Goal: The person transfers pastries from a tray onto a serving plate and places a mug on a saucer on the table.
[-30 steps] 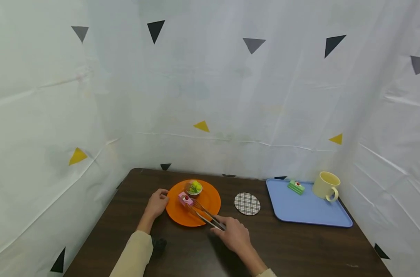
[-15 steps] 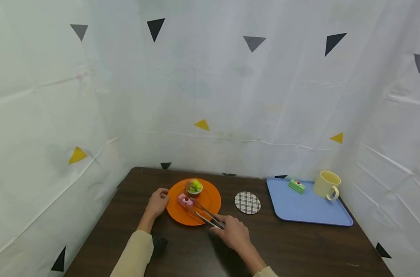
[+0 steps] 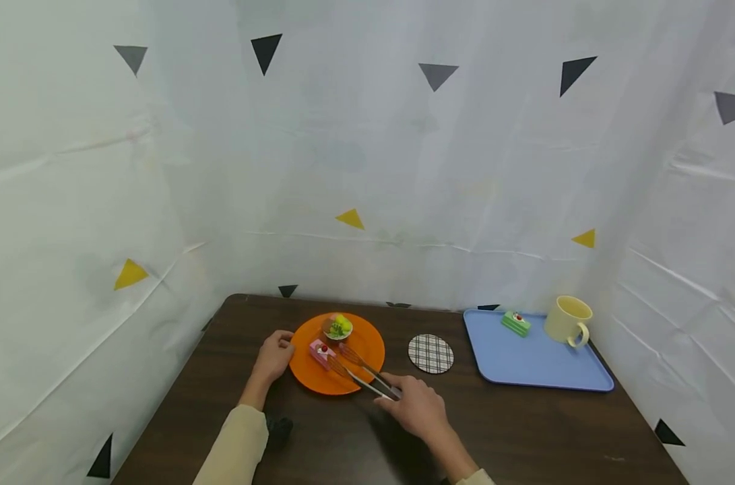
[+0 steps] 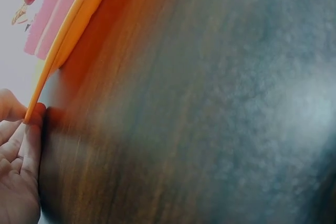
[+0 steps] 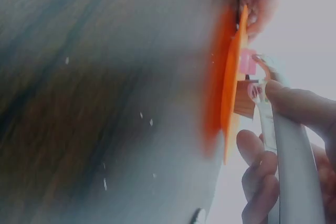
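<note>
My left hand [image 3: 274,357] pinches the left rim of an orange plate [image 3: 370,337]; in the left wrist view the thumb lies on top and fingers [image 4: 31,145] are underneath. A pair of tongs [image 3: 365,384] with slotted tips is in my right hand [image 3: 418,407], which grips it near the handle end. The tong arms are spread apart over the plate. Beside their tips a pink toy cake slice [image 3: 321,355] with a red cherry sits on the plate. Behind it stands a small brown bowl [image 3: 338,330] with yellow and green pieces inside.
A round checked coaster [image 3: 430,353] lies right of the plate. Farther right, a blue tray [image 3: 543,367] holds a green toy cake slice [image 3: 515,323] and a yellow mug [image 3: 567,320]. A dark object [image 3: 279,431] is by the left wrist. White curtains stand around the dark table.
The tongs have spread open and let go of the pink cake slice, which stays on the plate. My right hand has shifted slightly right. The left hand keeps its place at the rim.
</note>
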Motion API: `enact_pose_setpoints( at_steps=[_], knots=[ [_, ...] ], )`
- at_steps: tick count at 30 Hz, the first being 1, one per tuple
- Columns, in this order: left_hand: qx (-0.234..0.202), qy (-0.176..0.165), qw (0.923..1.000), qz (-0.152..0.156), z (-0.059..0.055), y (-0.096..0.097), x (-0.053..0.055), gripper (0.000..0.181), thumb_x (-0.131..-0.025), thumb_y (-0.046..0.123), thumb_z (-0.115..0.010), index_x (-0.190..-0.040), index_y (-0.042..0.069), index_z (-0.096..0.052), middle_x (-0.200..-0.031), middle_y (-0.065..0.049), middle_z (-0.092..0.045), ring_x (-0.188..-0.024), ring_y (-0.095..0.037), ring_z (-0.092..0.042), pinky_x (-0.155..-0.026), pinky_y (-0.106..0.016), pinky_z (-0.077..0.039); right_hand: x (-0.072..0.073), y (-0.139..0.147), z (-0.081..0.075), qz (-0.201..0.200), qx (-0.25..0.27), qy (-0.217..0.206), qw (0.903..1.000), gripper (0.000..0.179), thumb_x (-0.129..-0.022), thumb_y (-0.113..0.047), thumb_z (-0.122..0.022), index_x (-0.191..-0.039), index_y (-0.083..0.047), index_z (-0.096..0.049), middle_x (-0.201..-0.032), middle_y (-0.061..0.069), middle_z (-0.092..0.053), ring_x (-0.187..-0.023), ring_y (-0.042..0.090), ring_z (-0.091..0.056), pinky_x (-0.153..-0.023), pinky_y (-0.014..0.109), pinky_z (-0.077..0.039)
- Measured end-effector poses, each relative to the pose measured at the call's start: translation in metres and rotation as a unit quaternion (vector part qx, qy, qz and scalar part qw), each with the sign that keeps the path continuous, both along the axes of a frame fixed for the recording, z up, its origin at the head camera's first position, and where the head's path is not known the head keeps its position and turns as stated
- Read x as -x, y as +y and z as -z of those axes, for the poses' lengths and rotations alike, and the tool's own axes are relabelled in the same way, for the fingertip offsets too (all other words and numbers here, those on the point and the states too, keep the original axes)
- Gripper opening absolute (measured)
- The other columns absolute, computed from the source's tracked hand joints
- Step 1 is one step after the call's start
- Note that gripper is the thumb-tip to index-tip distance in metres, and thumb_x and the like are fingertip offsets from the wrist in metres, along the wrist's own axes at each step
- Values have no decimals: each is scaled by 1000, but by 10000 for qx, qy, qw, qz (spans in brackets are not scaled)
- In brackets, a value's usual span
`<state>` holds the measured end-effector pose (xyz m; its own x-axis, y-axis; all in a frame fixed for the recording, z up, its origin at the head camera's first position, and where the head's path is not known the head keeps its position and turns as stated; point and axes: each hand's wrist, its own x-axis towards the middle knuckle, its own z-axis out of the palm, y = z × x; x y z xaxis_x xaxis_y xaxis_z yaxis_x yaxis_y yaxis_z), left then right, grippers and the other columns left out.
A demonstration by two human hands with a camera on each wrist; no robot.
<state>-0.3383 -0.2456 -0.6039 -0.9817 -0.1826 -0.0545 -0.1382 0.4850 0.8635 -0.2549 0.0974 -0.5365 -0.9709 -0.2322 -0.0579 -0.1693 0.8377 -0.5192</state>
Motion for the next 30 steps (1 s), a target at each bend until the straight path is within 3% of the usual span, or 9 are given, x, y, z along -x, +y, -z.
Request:
enact_pose_setpoints(
  at_steps=[11, 14, 18, 23, 30],
  knots=[
    [27, -87, 9999, -122, -3, 2, -3, 41, -106, 17, -57, -144, 2, -59, -123, -22, -70, -105, -31, -69, -99, -52, -57, 2, 29, -13, 446, 234, -217, 9985, 68, -87, -60, -83, -148, -33, -68, -89, -7, -70, -74, 17, -59, -60, 38, -41],
    [15, -50, 9999, -122, -5, 2, -3, 41, -105, 16, -57, -144, 1, -59, -122, -22, -70, -105, -31, -69, -99, -53, -57, 6, 39, -17, 539, 181, -165, 9982, 72, -86, -64, -82, -149, -32, -67, -109, 0, -77, -78, 18, -60, -61, 39, -42],
    [9, -7, 9999, -115, -6, 2, -2, 42, -105, 15, -56, -144, 0, -58, -123, -23, -70, -107, -32, -69, -100, -53, -57, 10, 53, -20, 690, 158, -27, 9975, 75, -85, -67, -81, -150, -32, -66, -129, 10, -75, -79, 21, -60, -61, 40, -42],
    [-19, -32, 9999, -96, -7, 3, -3, 42, -106, 15, -55, -145, 0, -57, -125, -24, -69, -110, -33, -69, -101, -53, -57, 13, 75, -20, 898, 137, 64, 9958, 79, -84, -70, -80, -152, -32, -64, -138, 19, -71, -74, 22, -56, -57, 39, -40],
    [53, -39, 9998, -178, -5, 4, -2, 42, -105, 16, -57, -144, 0, -57, -124, -24, -70, -110, -34, -68, -102, -53, -57, 14, 104, -25, 1068, 199, 76, 9941, 84, -87, -70, -77, -155, -23, -61, -123, 16, -72, -80, 23, -57, -58, 37, -40]
  ],
)
